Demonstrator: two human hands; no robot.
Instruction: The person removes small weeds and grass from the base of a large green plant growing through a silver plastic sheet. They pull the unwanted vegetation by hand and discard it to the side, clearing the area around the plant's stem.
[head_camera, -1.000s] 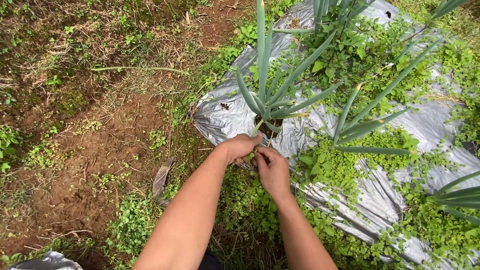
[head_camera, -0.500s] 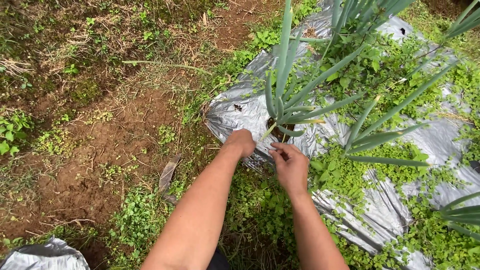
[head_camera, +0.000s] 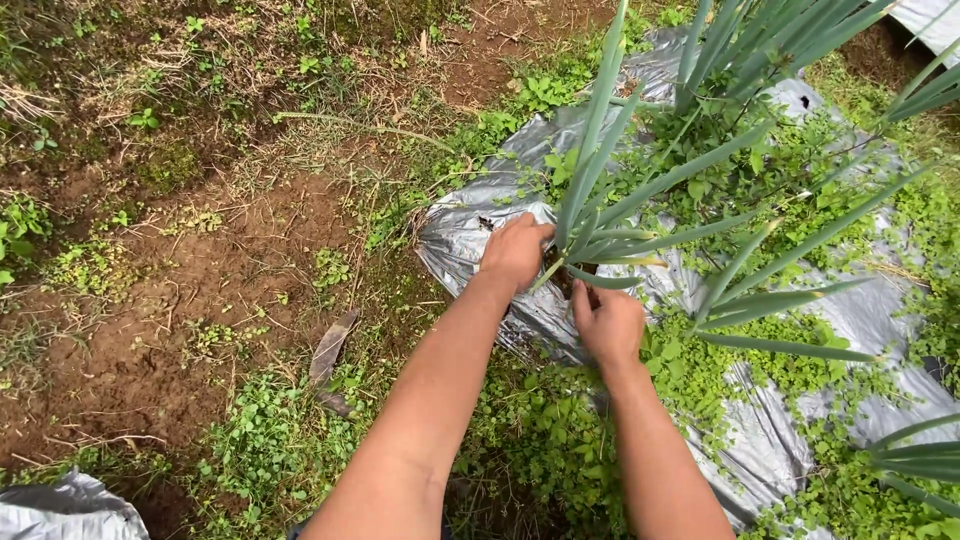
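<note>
Green-leaved scallion clump (head_camera: 590, 235), long tubular blue-green blades fanning up and right, rooted in a hole cut through the crinkled silver plastic mulch sheet (head_camera: 480, 235). Left hand (head_camera: 515, 250) curled against the left side of the clump's base, fingers wrapped toward the stalks; whether actually clamped on them, cannot tell. Right hand (head_camera: 608, 322) just below the base, fingers bent in toward the planting hole, tips hidden among the leaves, so grip uncertain too.

Likely risks: snapped or creased blades if pulled sideways, since the hollow leaves bend easily; a torn mulch sheet if fingers catch the hole's edge; loosened roots if the base is tugged hard.

Dense small-leaved green weeds (head_camera: 690, 355) spread over the sheet right of the hands and crowding the base, obscuring the hole and the soil. More scallion blades (head_camera: 780, 300) crossing low at right, close to the right hand's working room. Bare reddish-brown soil path (head_camera: 200, 290) at left, with a dry brown leaf (head_camera: 330, 350) lying on it. Scrap of grey plastic (head_camera: 60, 505) at the bottom left corner, well apart.
</note>
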